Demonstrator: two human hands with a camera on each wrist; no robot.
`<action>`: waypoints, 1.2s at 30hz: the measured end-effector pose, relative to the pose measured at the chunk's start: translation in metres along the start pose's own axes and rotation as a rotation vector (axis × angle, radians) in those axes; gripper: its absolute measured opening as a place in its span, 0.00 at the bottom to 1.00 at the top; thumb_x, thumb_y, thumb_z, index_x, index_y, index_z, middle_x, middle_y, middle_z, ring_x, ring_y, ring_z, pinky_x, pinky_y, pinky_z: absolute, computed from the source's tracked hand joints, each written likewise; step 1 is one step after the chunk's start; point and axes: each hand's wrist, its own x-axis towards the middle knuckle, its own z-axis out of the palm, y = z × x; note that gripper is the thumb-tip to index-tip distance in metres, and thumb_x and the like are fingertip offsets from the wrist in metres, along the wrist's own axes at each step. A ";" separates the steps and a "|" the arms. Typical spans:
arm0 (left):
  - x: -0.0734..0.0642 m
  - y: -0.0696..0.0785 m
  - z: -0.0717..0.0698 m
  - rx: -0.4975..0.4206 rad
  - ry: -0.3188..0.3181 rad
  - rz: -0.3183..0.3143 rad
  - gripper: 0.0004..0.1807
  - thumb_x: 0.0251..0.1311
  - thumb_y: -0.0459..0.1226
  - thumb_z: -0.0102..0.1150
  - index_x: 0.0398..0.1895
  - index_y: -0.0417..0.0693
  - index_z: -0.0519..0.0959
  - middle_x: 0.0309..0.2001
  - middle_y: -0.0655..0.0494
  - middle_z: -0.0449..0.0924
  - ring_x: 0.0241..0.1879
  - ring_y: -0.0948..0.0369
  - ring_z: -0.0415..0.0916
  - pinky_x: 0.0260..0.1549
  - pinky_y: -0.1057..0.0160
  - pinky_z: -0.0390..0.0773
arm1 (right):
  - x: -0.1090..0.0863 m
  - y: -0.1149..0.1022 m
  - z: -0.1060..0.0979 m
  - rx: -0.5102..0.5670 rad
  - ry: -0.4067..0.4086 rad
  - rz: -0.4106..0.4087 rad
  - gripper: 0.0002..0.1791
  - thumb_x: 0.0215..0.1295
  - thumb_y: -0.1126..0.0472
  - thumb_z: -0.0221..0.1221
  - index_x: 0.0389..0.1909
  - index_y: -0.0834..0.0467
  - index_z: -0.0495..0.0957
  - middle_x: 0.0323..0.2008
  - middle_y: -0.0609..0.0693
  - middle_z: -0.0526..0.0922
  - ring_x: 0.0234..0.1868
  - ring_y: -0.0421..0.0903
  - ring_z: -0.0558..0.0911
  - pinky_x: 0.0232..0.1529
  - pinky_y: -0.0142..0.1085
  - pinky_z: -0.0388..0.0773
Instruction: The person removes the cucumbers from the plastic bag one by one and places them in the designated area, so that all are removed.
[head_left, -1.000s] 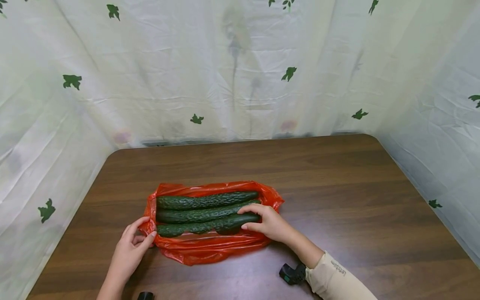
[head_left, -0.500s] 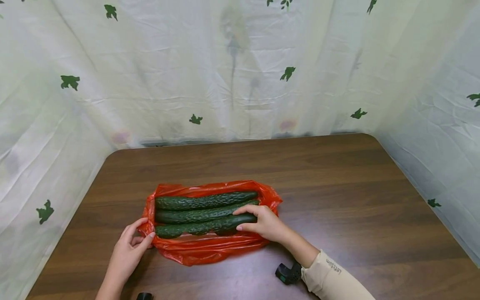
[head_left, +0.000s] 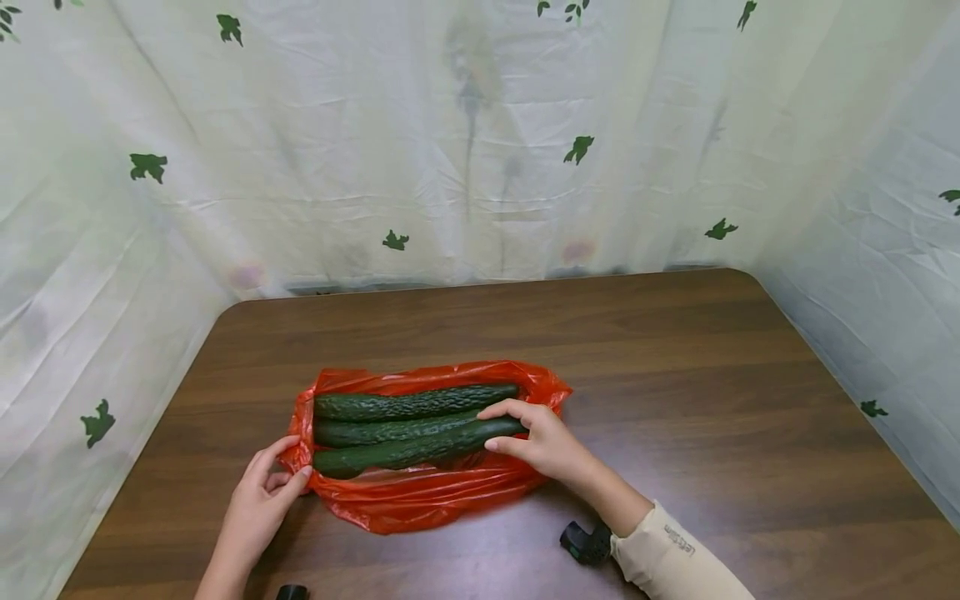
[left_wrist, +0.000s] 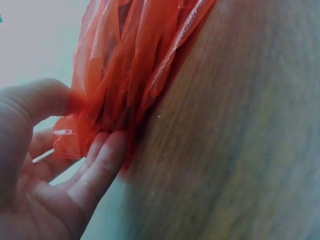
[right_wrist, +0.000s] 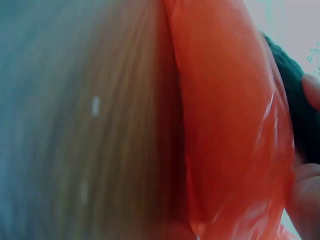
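An open red plastic bag (head_left: 420, 510) lies on the table with three long, bumpy green cucumbers side by side in it. The far cucumber (head_left: 416, 404) and the middle cucumber (head_left: 367, 433) rest along the bag. My right hand (head_left: 551, 446) pinches the near cucumber (head_left: 408, 452) by its right end, thumb in front and fingers behind; that end is raised and overlaps the middle one. At the bag's left end, my left hand (head_left: 255, 500) pinches the gathered plastic (left_wrist: 125, 75) between thumb and fingers. Only parts of the right fingers (right_wrist: 306, 195) show in the right wrist view.
The brown wooden table (head_left: 675, 358) extends behind and to the right of the bag. A black device (head_left: 585, 543) sits at my right wrist, another (head_left: 292, 592) at the bottom edge. Pale curtains (head_left: 337, 125) with green leaf prints surround the table.
My right hand has tilted the near cucumber's right end up and to the right. The left hand keeps its grip on the bag's left end.
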 end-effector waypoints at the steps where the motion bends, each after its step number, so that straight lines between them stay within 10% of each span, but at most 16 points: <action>1: 0.000 0.000 0.000 0.002 0.001 0.004 0.24 0.57 0.31 0.57 0.57 0.38 0.65 0.43 0.48 0.63 0.26 0.70 0.72 0.22 0.71 0.73 | -0.001 0.000 -0.002 0.005 -0.001 -0.002 0.16 0.54 0.70 0.61 0.45 0.65 0.75 0.43 0.54 0.77 0.40 0.43 0.75 0.39 0.35 0.74; 17: 0.001 -0.002 0.000 -0.009 -0.010 -0.002 0.25 0.56 0.30 0.57 0.58 0.39 0.64 0.44 0.48 0.62 0.27 0.69 0.72 0.22 0.70 0.74 | -0.018 0.001 -0.041 0.026 0.040 -0.197 0.17 0.53 0.77 0.57 0.45 0.69 0.72 0.39 0.58 0.77 0.29 0.44 0.74 0.29 0.34 0.74; 36: 0.001 -0.004 0.001 -0.013 -0.008 0.013 0.27 0.53 0.27 0.59 0.57 0.39 0.65 0.43 0.47 0.61 0.22 0.69 0.66 0.16 0.70 0.69 | -0.050 0.012 -0.105 0.037 0.228 -0.178 0.18 0.53 0.77 0.58 0.48 0.69 0.72 0.47 0.54 0.76 0.40 0.46 0.76 0.33 0.33 0.76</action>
